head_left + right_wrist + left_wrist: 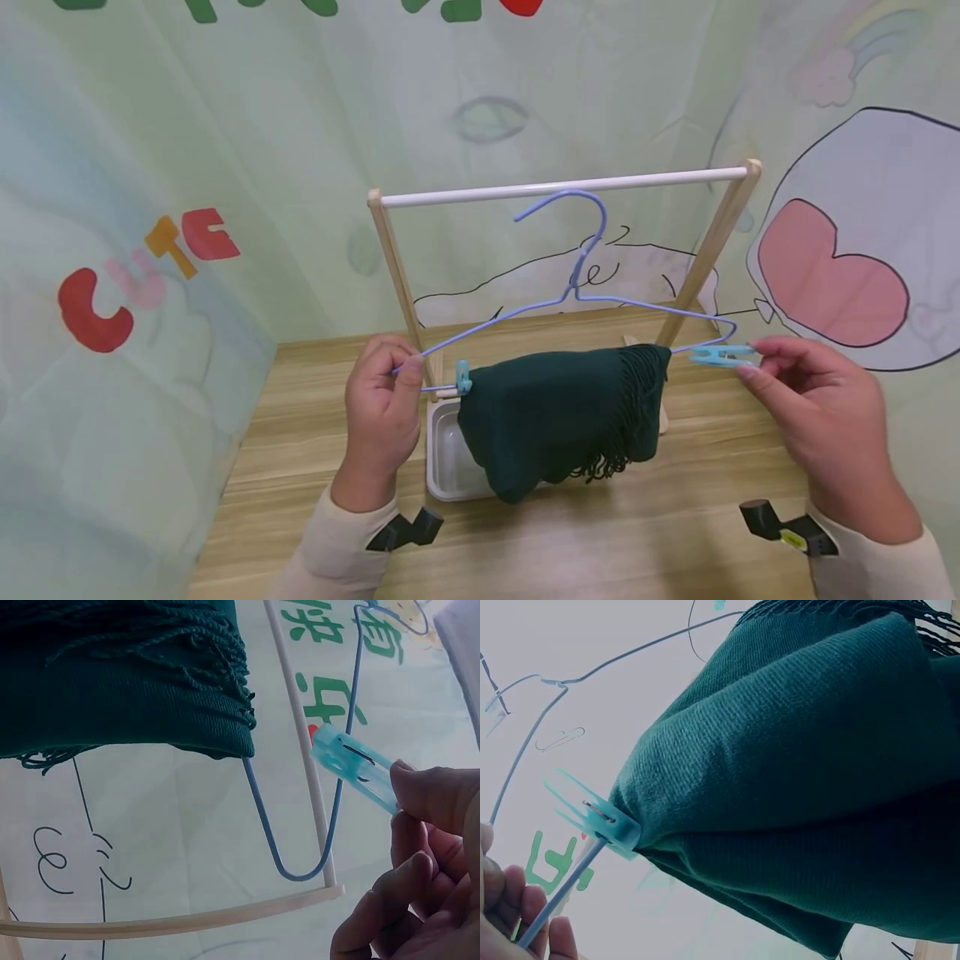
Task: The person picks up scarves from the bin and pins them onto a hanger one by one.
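Note:
My left hand (386, 408) grips the left corner of a blue wire hanger (517, 312). Over the hanger's lower bar hangs a folded dark green fringed scarf (558, 408). A light blue clothespin (600, 817) clamps the scarf's left end to the bar. Between thumb and fingers, my right hand (832, 408) pinches a second light blue clothespin (356, 765) by its handle end. That clothespin is near the hanger's right corner, apart from the scarf's fringed end. In the head view the hanger's hook stands upright in front of the rack's rod.
A wooden rack with a white rod (562, 187) stands behind the hanger. Beneath the scarf a light grey tray (442, 475), partly hidden, sits on the wood-grain table (300, 467). Printed curtains (315, 167) surround the table at the back and sides.

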The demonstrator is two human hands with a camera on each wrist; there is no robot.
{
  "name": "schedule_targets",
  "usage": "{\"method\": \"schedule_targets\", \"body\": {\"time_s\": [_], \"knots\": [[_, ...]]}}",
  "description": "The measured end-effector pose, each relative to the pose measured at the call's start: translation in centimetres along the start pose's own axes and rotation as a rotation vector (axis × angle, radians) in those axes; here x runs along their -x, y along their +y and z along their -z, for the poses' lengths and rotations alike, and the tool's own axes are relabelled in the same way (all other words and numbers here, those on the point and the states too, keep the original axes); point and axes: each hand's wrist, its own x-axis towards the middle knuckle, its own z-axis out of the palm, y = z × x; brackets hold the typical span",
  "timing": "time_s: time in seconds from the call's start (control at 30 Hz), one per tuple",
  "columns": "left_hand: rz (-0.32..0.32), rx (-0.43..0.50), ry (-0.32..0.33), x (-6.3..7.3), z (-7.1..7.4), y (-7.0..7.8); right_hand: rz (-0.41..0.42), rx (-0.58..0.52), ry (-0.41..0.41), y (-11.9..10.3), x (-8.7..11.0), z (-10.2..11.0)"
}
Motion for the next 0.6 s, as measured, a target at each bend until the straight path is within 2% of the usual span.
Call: {"method": "schedule_targets", "body": {"time_s": [0.33, 0.47, 0.6], "knots": [[-0.017, -0.02, -0.01, -0.1, 0.1, 0.1, 0.189, 0.204, -0.09, -0.7, -0.7, -0.8], [-0.018, -0.026, -0.018, 0.0, 0.1, 0.1, 0.239, 0.288, -0.142, -1.0, -0.9, -1.1], [-0.02, -0.03, -0.034, 0.0, 0.1, 0.1, 0.253, 0.353, -0.202, -1.3, -1.1, -1.4]]}}
